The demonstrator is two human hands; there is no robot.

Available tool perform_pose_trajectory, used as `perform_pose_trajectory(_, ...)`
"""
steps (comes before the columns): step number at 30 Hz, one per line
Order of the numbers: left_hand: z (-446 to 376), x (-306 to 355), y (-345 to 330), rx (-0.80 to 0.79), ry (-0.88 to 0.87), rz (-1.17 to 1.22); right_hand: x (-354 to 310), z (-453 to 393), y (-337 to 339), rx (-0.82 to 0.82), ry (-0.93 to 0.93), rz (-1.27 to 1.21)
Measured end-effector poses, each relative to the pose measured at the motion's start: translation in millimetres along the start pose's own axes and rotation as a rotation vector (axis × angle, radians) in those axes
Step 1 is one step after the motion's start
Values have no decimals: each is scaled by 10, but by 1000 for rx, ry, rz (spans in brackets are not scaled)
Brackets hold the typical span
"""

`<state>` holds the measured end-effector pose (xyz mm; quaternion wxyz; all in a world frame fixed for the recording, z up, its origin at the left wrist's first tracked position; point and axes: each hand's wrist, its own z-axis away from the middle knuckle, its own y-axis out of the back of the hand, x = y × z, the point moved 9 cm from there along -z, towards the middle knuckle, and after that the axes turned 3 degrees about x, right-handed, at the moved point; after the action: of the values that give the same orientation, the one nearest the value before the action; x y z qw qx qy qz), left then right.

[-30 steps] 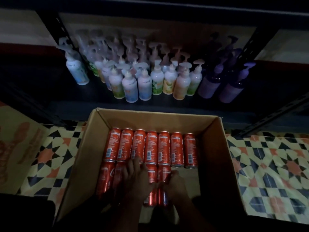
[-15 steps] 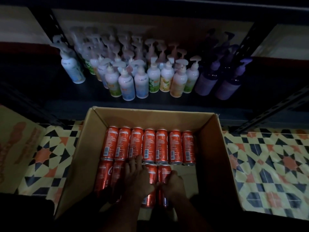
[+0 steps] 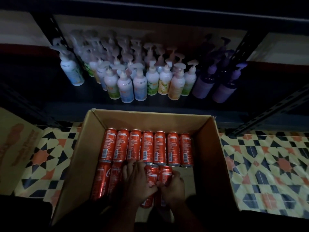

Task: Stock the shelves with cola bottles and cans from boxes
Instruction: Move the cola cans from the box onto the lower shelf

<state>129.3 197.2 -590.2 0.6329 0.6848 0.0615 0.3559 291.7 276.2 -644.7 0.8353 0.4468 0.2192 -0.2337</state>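
both hands work low in the frame's center inside the box (image 3: pixel 70 166): left hand (image 3: pixel 138 180) and right hand (image 3: pixel 173 186) each curl around a can (image 3: pixel 151 173). full cans are likely heavy, rigid and slick; grip mid-body.

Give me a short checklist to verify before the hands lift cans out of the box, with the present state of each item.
1. Left hand has a can: ok, its fingers are curled over a can in the near row.
2. Right hand has a can: ok, it grips the rightmost near can.
3. Grips are firm enough to lift: cannot tell, the picture is dark.
4. Far row of cans lies free of the hands: ok.
5. Cardboard box is open at the top: ok.
6. Free space on the shelf: ok left of the pump bottles; the middle is taken.
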Motion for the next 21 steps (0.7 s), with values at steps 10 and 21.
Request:
perform_pose_trajectory(10,82,65,300,72,0,349,-344,268,291,121,202,-105)
perform_pose_trajectory(21,-378,290,1754,203,-43,729,-1806,581,1183,234,570,-335)
